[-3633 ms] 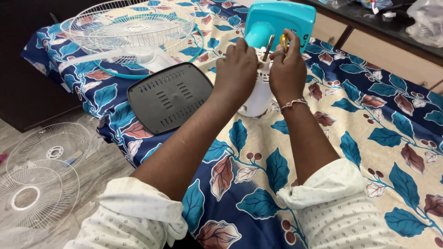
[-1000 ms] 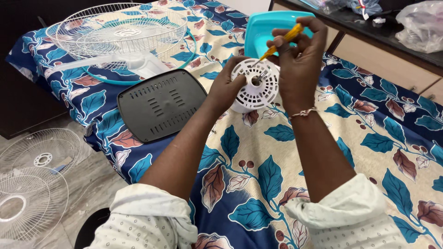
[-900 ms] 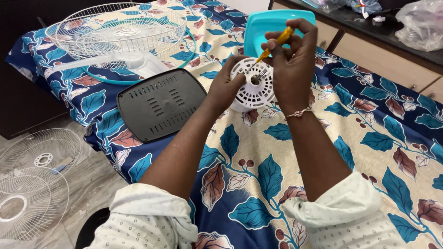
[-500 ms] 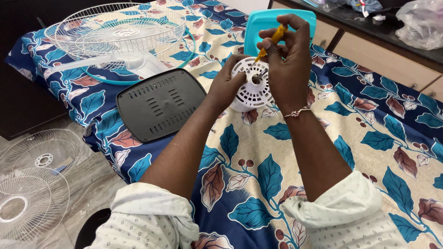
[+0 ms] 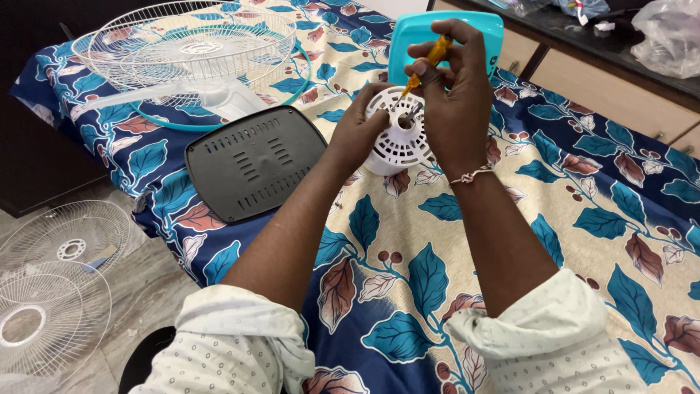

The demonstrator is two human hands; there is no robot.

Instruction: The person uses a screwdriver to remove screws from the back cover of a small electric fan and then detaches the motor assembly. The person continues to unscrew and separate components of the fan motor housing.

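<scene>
A round white slotted fan motor cover (image 5: 399, 138) stands on the leaf-patterned bedsheet, just in front of a teal fan base (image 5: 430, 33). My left hand (image 5: 359, 125) grips the cover's left rim and steadies it. My right hand (image 5: 453, 87) is closed around a yellow-handled screwdriver (image 5: 430, 60), held slanted with its tip pointing down into the cover's middle hole. A thread bracelet circles my right wrist.
A dark grey vented plastic panel (image 5: 251, 160) lies on the bed left of the cover. Behind it rests a white wire fan guard (image 5: 191, 45) with a teal rim. Two more wire guards (image 5: 51, 288) lie on the floor at the left. A dark counter (image 5: 620, 51) with plastic bags runs behind.
My right hand has shifted the screwdriver slightly on the cover's middle while my left hand kept its hold. Earlier the cover stood on edge against the teal base; now its slotted face points up.
</scene>
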